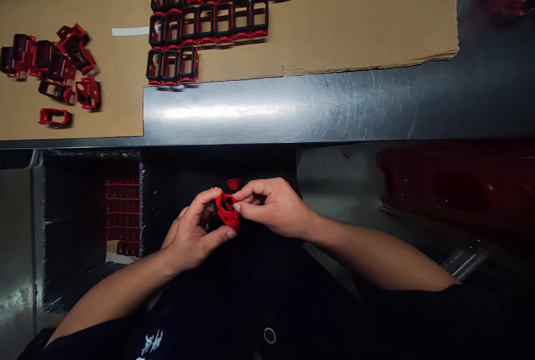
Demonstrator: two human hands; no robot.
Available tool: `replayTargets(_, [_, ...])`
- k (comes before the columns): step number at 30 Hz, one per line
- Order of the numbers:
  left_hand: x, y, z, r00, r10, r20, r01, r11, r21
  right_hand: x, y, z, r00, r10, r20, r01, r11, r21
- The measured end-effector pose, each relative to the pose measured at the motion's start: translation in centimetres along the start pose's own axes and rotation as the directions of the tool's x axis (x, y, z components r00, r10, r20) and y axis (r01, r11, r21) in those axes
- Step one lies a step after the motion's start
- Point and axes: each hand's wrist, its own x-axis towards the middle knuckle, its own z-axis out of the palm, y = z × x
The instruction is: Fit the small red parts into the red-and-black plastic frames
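Two hands, left (194, 234), right (271, 207), on red bracket (228, 212), more brackets (223, 39) on cardboard (355, 25)

One left hand (194, 232), one right hand (273, 207), one red bracket (228, 212), about 22 black-and-red frames (223, 39) (three rows)

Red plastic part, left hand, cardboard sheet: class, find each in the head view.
red plastic part (229, 217), head view, on its face
left hand (193, 240), head view, on the back
cardboard sheet (355, 31), head view, on a bare stretch

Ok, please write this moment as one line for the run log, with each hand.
left hand: holds red plastic part | right hand: touches same part | nearby: black-and-red frames in rows on cardboard sheet
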Motion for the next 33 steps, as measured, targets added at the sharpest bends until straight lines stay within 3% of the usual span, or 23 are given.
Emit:
replayTargets(6, [-0.7, -0.9, 0.2, 0.987, 0.114, -0.111, -0.098, 0.985, 0.142, 0.0, 0.5, 0.8, 1.0, 0.01, -0.023, -0.01, 1.0, -0.004])
replayTargets(11, [-1.4, -2.5, 0.5, 0.974, 0.186, -0.125, -0.158, 0.966, 0.205, -0.2, 1.2, 1.6, 0.996, 0.022, -0.083, -0.028, 0.997, -0.072])
replayTargets(14, [-1.8, -2.5, 0.8, 0.98, 0.128, -0.156, -0.098, 0.978, 0.183, -0.3, 1.5, 1.8, 0.996, 0.019, -0.091, -0.029, 0.994, -0.108])
replayTargets(18, [-2.3, -2.0, 0.8, 0.98, 0.046, -0.194, -0.018, 0.99, 0.142, -0.5, 1.6, 1.3, 0.999, 0.04, -0.008, -0.04, 0.992, -0.121])
replayTargets(22, [-2.6, -2.1, 0.4, 0.982, 0.095, -0.166, -0.05, 0.965, 0.257, -0.6, 1.7, 1.0, 0.998, 0.053, 0.038, -0.047, 0.991, -0.126])
replayTargets(28, [-2.2, -2.0, 0.1, 0.961, 0.264, -0.077, -0.219, 0.904, 0.367, -0.6, 1.6, 2.1, 0.998, 0.034, -0.053, -0.037, 0.998, -0.057])
replayTargets(33, [-2.1, -1.5, 0.1, 0.971, 0.219, -0.093, -0.172, 0.916, 0.363, -0.7, 1.4, 1.3, 1.0, 0.019, 0.011, -0.017, 0.996, -0.086])
